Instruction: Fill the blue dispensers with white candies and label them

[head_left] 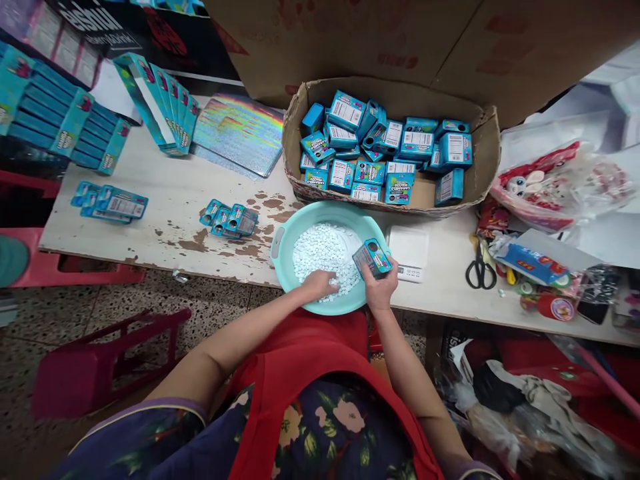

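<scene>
"One thing first: how is the left hand (320, 285) set?"

"Fingers curled close among the white pieces (316, 248); whether they pinch any, I can't tell."

"And the right hand (381, 288)?"

"Its fingers are closed on a small blue box (369, 261), thumb on the near side."

"Where's that box?"

"Tilted over the right rim of the turquoise basin (327, 212), which juts past the table's (150, 240) near edge. It's printed, with a dark round spot."

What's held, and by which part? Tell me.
Right hand: a blue box, by its near side and right end. Left hand: among the white pellets; any hold there cannot be told.
</scene>
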Available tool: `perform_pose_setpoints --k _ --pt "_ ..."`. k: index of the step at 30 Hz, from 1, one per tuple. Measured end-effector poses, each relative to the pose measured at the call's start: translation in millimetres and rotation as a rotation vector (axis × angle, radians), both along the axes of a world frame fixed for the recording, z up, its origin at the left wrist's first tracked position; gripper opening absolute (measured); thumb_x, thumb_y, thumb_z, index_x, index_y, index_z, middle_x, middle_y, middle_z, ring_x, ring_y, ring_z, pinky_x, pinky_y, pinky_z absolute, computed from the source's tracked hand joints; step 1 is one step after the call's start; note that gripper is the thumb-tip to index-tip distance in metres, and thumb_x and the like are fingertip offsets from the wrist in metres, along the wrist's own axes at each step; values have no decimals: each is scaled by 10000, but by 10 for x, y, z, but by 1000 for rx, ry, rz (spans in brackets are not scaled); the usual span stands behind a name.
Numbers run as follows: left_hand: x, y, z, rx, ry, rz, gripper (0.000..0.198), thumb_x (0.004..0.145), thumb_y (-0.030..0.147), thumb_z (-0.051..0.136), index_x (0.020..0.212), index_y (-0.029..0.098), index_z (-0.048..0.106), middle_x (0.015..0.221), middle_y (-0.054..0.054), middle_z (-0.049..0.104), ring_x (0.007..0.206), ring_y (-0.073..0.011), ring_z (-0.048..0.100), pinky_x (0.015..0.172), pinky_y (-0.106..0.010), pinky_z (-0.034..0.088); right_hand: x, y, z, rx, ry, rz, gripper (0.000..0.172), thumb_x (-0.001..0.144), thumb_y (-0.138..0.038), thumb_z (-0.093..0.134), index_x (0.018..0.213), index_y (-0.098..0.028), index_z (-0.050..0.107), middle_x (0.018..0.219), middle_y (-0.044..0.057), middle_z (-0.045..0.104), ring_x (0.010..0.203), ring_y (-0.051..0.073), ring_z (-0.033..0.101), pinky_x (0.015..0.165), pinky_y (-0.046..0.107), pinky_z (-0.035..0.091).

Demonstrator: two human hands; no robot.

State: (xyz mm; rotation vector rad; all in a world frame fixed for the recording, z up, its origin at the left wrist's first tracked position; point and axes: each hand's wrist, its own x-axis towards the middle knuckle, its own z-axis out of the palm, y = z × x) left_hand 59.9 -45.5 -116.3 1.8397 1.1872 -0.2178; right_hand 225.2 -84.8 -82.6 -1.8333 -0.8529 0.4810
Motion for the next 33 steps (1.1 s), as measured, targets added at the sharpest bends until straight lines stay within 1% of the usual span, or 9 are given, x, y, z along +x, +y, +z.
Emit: perform_pose_setpoints --k 3,6,8,10,12,14,18,25,33 --pt "-100 155 118 -256 -263 361 275 739 458 583 760 185 612 577 11 538 504 -139 545 484 -239 402 16 15 90 -40 -8 149 479 710 -447 708 1077 -175 567 938 40 641 845 180 602 815 334 489" --pt "-123 287 403 -453 -605 731 294 703 464 627 760 182 567 561 39 517 347 -75 412 340 -196 260 -5 -18 131 -51 -107 303 408 742 -457 689 1037 -188 604 953 55 635 903 206 595 843 362 479" --pt "-71 348 607 -459 -835 873 257 690 406 653 759 182 548 575 37 533 337 -67 409 315 -185 224 -60 -53 128 -50 -171 380 374 756 -439 680 1038 -202 613 980 67 631 939 221 590 853 373 474" --pt "19 388 750 -426 -1035 967 219 695 356 651 736 181 526 575 35 537 361 -74 448 327 -187 279 -143 -84 109 -56 -196 455 340 768 -401 670 1050 -218 614 994 70 638 956 229 594 854 378 473" --pt "114 412 803 -361 -1175 1051 205 703 328 640 697 178 501 575 33 538 423 -92 517 397 -205 388 -232 -103 92 -66 -211 508 313 766 -368 667 1041 -226 616 986 68 649 956 239 600 849 386 472" --pt "180 421 788 -282 -1228 1127 215 711 324 638 675 174 488 576 32 540 488 -107 572 484 -221 455 -303 -110 87 -90 -231 522 296 764 -354 663 1029 -228 620 978 65 658 952 248 602 844 392 467" --pt "213 417 742 -213 -1195 1185 258 735 380 639 687 172 494 576 37 546 504 -105 587 516 -215 459 -352 -90 108 -133 -263 522 305 767 -345 668 1045 -227 622 994 61 669 968 253 600 846 389 453" --pt "218 453 784 -142 -1113 1167 334 748 445 653 638 165 506 578 22 567 516 -100 584 529 -216 450 -328 -16 198 -165 -280 557 331 757 -344 688 1060 -223 631 1000 57 677 971 250 606 839 377 445" --pt "255 507 872 -108 -1116 1125 277 785 404 638 700 166 522 542 43 535 493 -90 566 525 -208 443 -318 29 277 -170 -236 553 335 747 -374 699 1049 -243 638 999 47 686 971 249 619 837 379 453"
